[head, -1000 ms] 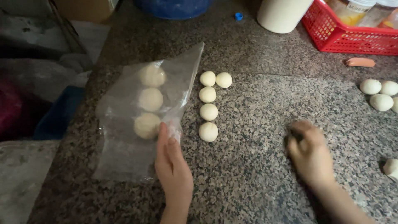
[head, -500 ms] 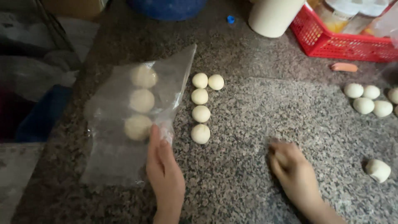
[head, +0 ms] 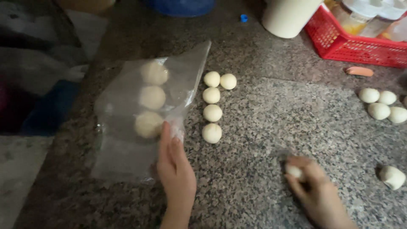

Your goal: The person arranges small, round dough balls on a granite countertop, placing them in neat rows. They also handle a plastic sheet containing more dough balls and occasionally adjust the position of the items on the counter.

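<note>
Our right hand (head: 316, 193) now closes on a dough ball (head: 293, 171) (empty before); left hand (head: 176, 169) lies flat, holding down the plastic sheet (head: 127, 127).

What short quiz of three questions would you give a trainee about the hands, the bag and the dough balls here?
1. True or false: the left hand rests on the plastic bag.
2. How many dough balls lie under the bag's plastic?
3. What is the right hand doing? A) gripping the red basket B) closing on a small dough ball on the counter C) lifting the white cup

Key: 1 true. 2 three. 3 B.
</note>
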